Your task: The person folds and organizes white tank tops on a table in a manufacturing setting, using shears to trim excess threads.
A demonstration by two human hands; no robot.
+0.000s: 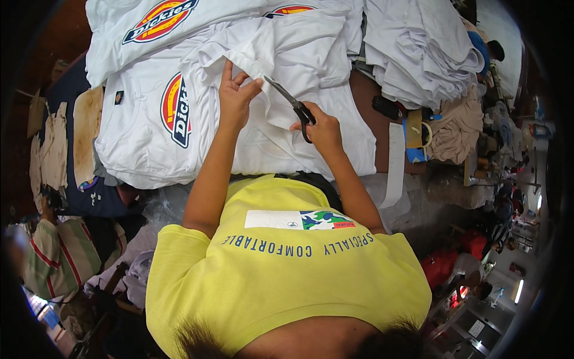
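Note:
White T-shirts with a colourful oval print are layered over the table in front of me. My left hand (235,102) pinches the raised edge of a white shirt (254,55) between thumb and fingers. In my right hand (324,133) are black-handled scissors (293,103), their metal blades pointing up and left. The blade tips lie against the fabric just right of my left thumb. Whether the blades are parted is too small to make out. Beneath my hands spreads another white T-shirt (149,152), its print partly covered by folds.
A tall stack of white garments (412,54) stands at the far right. Nearer are a dark object (385,107), a tape roll (427,135), a long paper strip (394,164) and a beige cloth heap (459,128). Another person in a striped shirt (66,257) is at left.

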